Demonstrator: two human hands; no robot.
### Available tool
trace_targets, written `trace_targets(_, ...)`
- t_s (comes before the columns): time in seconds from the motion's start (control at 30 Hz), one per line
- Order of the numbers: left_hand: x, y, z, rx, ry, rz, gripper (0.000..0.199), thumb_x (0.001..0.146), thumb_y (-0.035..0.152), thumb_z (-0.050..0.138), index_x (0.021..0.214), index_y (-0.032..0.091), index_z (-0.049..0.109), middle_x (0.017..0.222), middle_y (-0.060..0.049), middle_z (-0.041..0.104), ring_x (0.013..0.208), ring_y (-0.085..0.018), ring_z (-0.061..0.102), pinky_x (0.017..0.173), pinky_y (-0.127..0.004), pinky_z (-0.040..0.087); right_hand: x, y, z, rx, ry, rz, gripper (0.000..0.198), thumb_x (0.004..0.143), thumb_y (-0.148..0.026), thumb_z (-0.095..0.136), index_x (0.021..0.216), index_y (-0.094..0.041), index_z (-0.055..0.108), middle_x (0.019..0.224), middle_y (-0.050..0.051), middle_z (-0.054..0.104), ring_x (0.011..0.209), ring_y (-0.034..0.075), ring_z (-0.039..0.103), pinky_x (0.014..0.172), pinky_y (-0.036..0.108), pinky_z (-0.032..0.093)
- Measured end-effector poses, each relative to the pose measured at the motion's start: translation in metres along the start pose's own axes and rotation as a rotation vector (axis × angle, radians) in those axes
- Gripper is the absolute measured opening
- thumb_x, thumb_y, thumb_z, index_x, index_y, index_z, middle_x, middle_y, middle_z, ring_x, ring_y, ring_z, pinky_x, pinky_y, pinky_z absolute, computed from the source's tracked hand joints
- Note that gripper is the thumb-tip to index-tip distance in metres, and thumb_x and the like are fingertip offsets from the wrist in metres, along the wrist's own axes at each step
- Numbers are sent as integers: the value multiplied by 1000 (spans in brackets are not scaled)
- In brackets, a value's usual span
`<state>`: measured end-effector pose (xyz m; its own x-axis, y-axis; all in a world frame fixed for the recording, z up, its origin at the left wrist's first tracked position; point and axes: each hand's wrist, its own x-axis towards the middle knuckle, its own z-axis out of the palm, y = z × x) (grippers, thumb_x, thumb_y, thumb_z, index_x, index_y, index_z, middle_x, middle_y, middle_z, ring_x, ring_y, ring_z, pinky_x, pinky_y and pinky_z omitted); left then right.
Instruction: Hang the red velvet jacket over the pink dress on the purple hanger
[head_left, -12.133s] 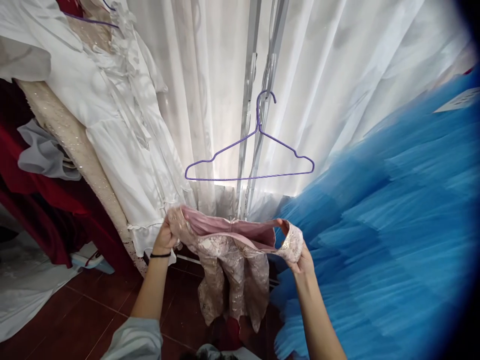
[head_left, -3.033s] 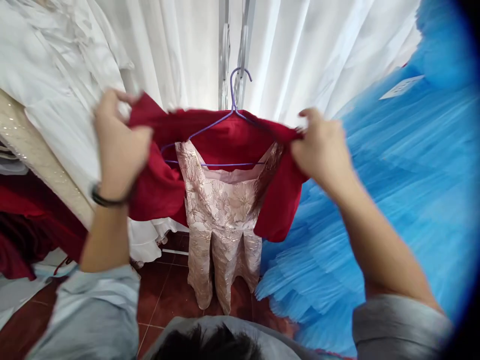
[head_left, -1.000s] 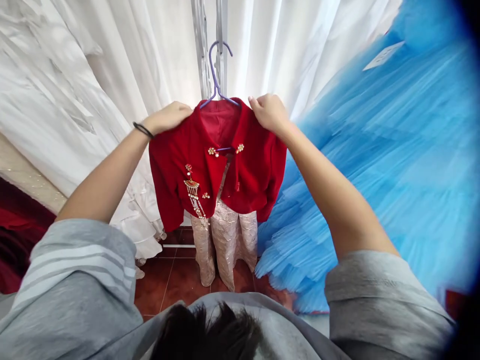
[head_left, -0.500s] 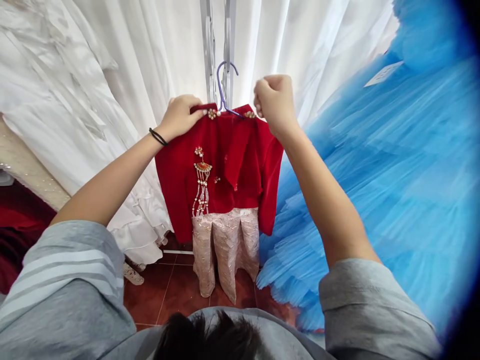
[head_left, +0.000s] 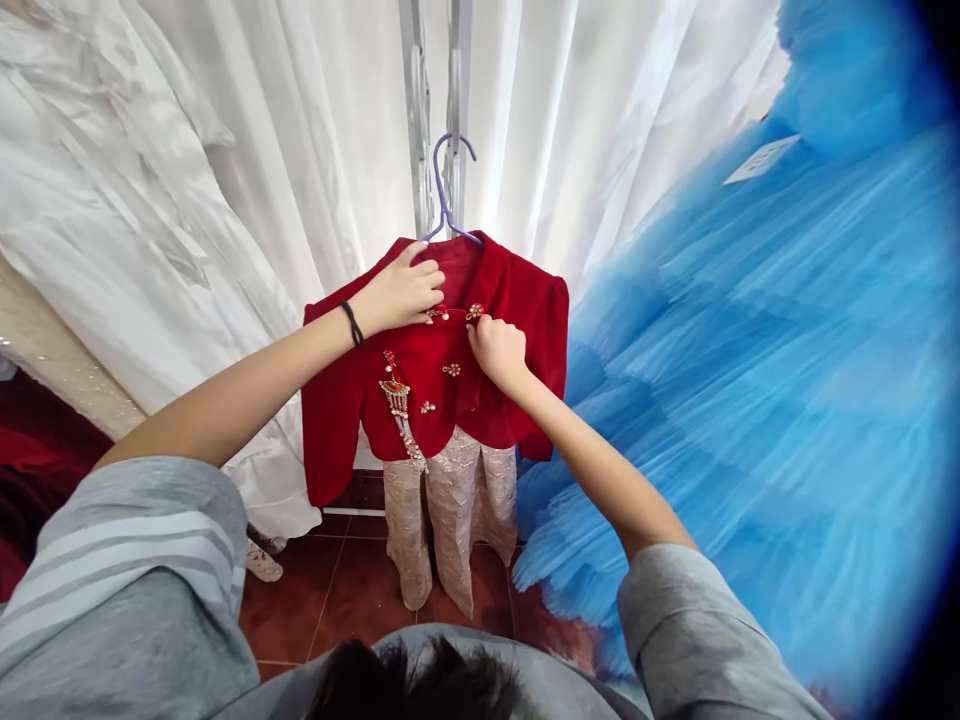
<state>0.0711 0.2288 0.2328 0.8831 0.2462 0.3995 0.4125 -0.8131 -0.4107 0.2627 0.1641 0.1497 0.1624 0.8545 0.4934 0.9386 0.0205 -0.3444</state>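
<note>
A red velvet jacket [head_left: 397,400] hangs on a purple hanger [head_left: 441,190] in the middle of the view. Below its hem shows a pale pink brocade garment [head_left: 442,530] with a sheen. My left hand [head_left: 405,288] lies over the collar side of the jacket, its curled fingers gripping the front by the upper clasp. Opposite it, my right hand [head_left: 501,350] is closed on the other front edge, just under a gold-and-pearl flower button [head_left: 474,312]. A beaded tassel ornament [head_left: 395,395] dangles on the jacket's left front.
White dresses [head_left: 112,220] hang at the left, with dark red cloth [head_left: 45,450] below them. A blue tulle gown [head_left: 712,400] bearing a white tag [head_left: 761,160] fills the right. White curtains [head_left: 592,100] and a metal rack [head_left: 454,60] stand behind, above red floor tiles [head_left: 300,590].
Both hands have come down and inward from the jacket's shoulders to the front near the neck. The collar now stands up around the hanger, and the fronts are drawn closer together.
</note>
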Motion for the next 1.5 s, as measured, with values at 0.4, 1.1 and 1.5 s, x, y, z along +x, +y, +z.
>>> trace_targets(0.4, 17, 3, -6, -153, 191, -285, 25, 92, 23, 47, 103, 18, 69, 112, -10, 65, 107, -28, 59, 101, -47, 39, -2, -44, 34, 811, -218, -270, 24, 94, -37, 57, 104, -14, 58, 92, 7, 68, 72, 14, 64, 72, 27, 54)
trace_targets(1.1, -49, 58, 36, -510, 14, -719, 42, 90, 43, 56, 57, 18, 46, 56, 1, 45, 53, -12, 43, 55, -27, 31, -155, 151, 161, 194, 58, 517, 44, 103, -34, 23, 71, -18, 49, 75, 10, 64, 68, 16, 55, 65, 26, 34)
trace_targets(1.5, -98, 86, 69, -163, 686, -983, 34, 94, 34, 49, 122, 17, 58, 125, -17, 58, 122, -28, 54, 106, -44, 42, -127, 104, 84, 181, 463, 170, 72, 93, -64, 43, 139, -10, 49, 136, 25, 56, 125, 32, 55, 105, 47, 43)
